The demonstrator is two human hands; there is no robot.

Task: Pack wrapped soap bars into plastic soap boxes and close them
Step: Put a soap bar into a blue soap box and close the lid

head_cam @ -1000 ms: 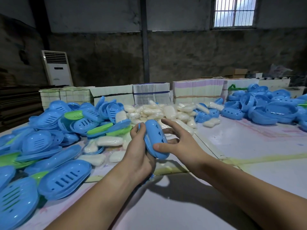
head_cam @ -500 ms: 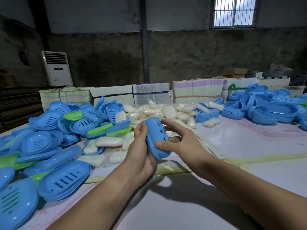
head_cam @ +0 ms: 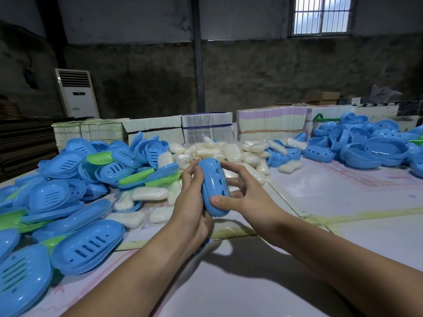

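A blue soap box (head_cam: 214,187) is held upright on its long edge above the surface (head_cam: 263,282), between both hands; the left hand (head_cam: 194,202) is curled round its left side, and the right hand (head_cam: 242,195) grips it with the thumb on the lower front and the fingers behind. The box appears closed, its holed shell turned to the camera; whether a bar is inside cannot be told. The closing step is judged to be in hand; a firm squeeze along the seam is called for next, then setting the box aside. Wrapped soap bars (head_cam: 231,152) are heaped just beyond the hands; slotted lids (head_cam: 87,245) are piled at left, and holed shells (head_cam: 366,147) at far right.
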